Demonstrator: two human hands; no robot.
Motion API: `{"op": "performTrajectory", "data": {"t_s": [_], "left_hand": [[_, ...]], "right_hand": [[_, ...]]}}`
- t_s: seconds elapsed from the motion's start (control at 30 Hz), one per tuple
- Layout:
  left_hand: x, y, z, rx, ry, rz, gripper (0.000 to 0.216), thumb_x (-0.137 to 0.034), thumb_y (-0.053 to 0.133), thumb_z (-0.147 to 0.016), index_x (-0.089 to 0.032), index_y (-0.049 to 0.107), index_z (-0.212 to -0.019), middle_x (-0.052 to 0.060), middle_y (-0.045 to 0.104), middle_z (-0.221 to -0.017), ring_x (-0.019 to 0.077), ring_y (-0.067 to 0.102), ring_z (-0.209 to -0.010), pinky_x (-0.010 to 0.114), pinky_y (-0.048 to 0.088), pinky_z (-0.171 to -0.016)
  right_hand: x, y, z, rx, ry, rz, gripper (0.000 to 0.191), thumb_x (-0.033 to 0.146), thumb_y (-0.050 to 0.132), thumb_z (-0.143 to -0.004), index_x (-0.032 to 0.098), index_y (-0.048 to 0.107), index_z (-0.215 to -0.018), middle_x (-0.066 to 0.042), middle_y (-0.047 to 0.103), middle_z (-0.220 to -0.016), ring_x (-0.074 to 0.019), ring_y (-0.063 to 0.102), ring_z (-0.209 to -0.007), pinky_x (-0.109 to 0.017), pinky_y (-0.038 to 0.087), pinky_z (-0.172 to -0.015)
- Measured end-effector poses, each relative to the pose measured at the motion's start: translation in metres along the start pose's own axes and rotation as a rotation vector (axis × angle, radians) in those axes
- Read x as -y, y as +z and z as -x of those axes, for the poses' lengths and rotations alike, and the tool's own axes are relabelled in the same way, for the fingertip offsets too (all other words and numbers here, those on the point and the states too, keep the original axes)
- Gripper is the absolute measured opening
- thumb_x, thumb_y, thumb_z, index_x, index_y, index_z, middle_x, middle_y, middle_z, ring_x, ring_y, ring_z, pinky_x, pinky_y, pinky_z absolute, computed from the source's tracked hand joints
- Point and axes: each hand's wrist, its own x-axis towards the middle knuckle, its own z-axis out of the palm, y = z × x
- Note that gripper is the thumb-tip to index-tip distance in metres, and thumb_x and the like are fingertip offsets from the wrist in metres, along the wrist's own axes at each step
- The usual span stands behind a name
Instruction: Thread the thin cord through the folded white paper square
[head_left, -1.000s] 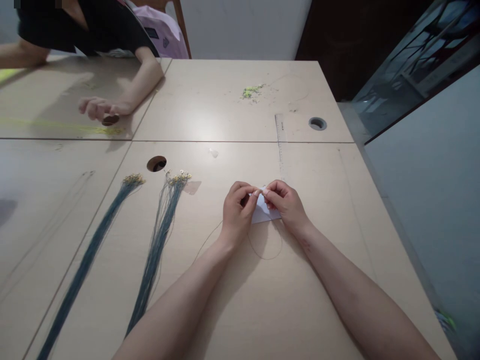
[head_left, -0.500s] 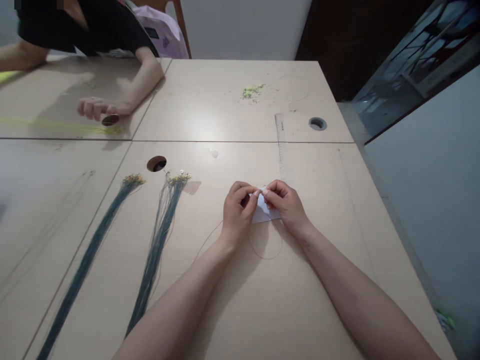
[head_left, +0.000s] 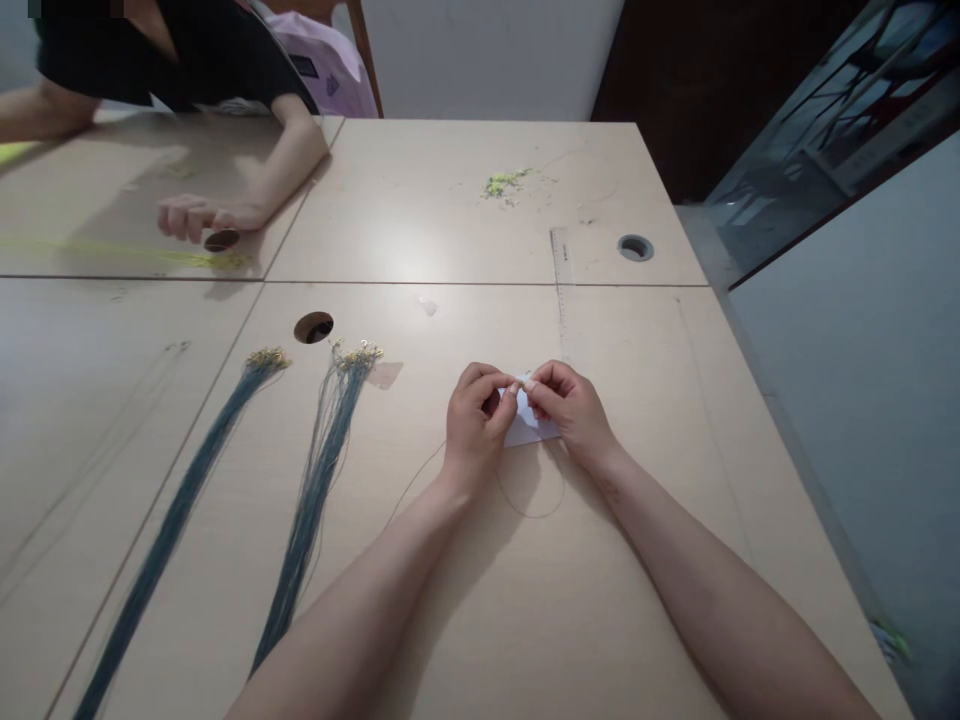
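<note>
My left hand [head_left: 478, 415] and my right hand [head_left: 568, 405] meet fingertip to fingertip over a small white card [head_left: 529, 428] on the table. Both pinch closed at a thin dark cord [head_left: 534, 517], whose loop hangs below the card and whose other part runs out past my left wrist. The exact spot between the fingertips is too small to make out. To the left lie two bundles of blue-green cords, one nearer [head_left: 319, 480] and one farther left [head_left: 187, 490], both with gold-coloured metal ends.
A clear ruler [head_left: 559, 290] lies beyond my hands. Farther off are yellow-green scraps [head_left: 506, 184] and a round cable hole [head_left: 635, 248]; another hole [head_left: 313, 327] is by the bundles. Across the table a person's hand [head_left: 202, 217] rests near yellow cords [head_left: 202, 259].
My left thumb has shifted very slightly at the pinch; otherwise my hands and the cord keep their place. The other person's hand has moved a little to the right.
</note>
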Motion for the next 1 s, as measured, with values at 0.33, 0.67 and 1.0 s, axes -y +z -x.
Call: {"op": "performTrajectory", "data": {"t_s": [0.33, 0.67, 1.0], "left_hand": [[-0.0012, -0.0020, -0.0003, 0.013, -0.043, 0.014, 0.010, -0.023, 0.056, -0.079, -0.018, 0.063, -0.074, 0.001, 0.053, -0.075, 0.0088, 0.047, -0.062, 0.023, 0.036, -0.052], [-0.0020, -0.0014, 0.0001, 0.020, -0.042, 0.047, 0.014, -0.027, 0.054, -0.081, -0.018, 0.062, -0.075, 0.002, 0.054, -0.078, 0.0111, 0.051, -0.071, 0.024, 0.040, -0.061], [-0.0029, -0.0018, 0.0001, 0.033, -0.038, 0.048, 0.015, -0.027, 0.053, -0.082, -0.019, 0.062, -0.074, 0.003, 0.054, -0.079, 0.0119, 0.052, -0.072, 0.025, 0.040, -0.062]], "right_hand": [[0.0011, -0.0016, -0.0002, 0.011, -0.011, 0.024, 0.015, 0.030, 0.057, -0.074, 0.019, 0.051, -0.065, 0.004, 0.050, -0.057, -0.0090, 0.045, -0.051, -0.023, 0.035, -0.051], [0.0009, -0.0005, -0.0006, 0.003, 0.023, -0.021, 0.016, 0.031, 0.058, -0.073, 0.019, 0.050, -0.065, 0.005, 0.050, -0.056, -0.0085, 0.044, -0.048, -0.023, 0.033, -0.048], [0.0005, -0.0005, -0.0005, -0.001, 0.027, -0.028, 0.016, 0.031, 0.057, -0.073, 0.020, 0.050, -0.064, 0.005, 0.050, -0.056, -0.0084, 0.044, -0.048, -0.023, 0.032, -0.048]]}}
